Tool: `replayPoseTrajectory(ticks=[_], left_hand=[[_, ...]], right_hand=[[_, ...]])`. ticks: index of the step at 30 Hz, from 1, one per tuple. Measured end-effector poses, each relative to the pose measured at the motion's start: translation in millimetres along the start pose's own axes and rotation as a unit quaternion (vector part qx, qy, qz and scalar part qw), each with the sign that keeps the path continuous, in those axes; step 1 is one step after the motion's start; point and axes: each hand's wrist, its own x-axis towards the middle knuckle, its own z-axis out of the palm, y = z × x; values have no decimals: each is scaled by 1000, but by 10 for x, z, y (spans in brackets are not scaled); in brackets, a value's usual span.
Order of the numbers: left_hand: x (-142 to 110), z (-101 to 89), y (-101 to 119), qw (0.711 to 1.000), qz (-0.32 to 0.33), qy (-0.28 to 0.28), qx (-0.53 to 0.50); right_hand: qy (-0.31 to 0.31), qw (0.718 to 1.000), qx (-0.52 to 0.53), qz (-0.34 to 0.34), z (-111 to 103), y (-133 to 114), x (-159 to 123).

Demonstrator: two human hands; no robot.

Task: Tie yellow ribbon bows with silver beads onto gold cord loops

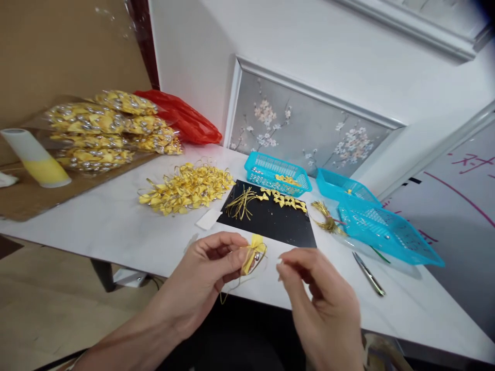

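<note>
Between the thumb and fingers of my left hand is a yellow ribbon bow with silver bells and a thin gold cord. A loop of the cord stands out to the right of the bow, and loose strands hang below. My right hand is held just right of the bow, thumb and forefinger pinched together; whatever may be between them is too small to make out. Beyond the hands, a black mat carries gold cords and a row of small yellow bows.
A heap of finished-looking yellow bows lies left of the mat. Blue baskets stand behind and to the right. Bagged bows, a red plastic bag and a yellow-white roll sit at left; a pen-like metal tool lies at right.
</note>
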Motion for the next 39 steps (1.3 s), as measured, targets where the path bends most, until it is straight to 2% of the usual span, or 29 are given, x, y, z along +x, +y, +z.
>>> replayPoseTrajectory(ticks=[2, 5, 9, 13, 20, 29, 39], left_hand=[[-6, 8, 4, 999, -29, -14, -33], [-4, 15, 5, 997, -49, -30, -58], [20, -5, -17, 995, -70, -20, -72], [37, -38, -48, 993, -85, -17, -83], [49, -24, -50, 991, -92, -39, -94], [41, -54, -36, 991, -90, -33, -89], [23, -70, -21, 992, -90, -25, -80]], right_hand=[[19, 1000, -8, 3, -34, -15, 77], [-16, 1000, -5, -1, 24, -15, 136], [-35, 999, 9, 22, 117, 34, 120], [-29, 1000, 6, 1, 139, 73, 70], [-18, 1000, -19, -17, 174, 80, 4], [-21, 998, -43, -39, 161, 84, -11], [-19, 999, -25, -42, 170, 74, 12]])
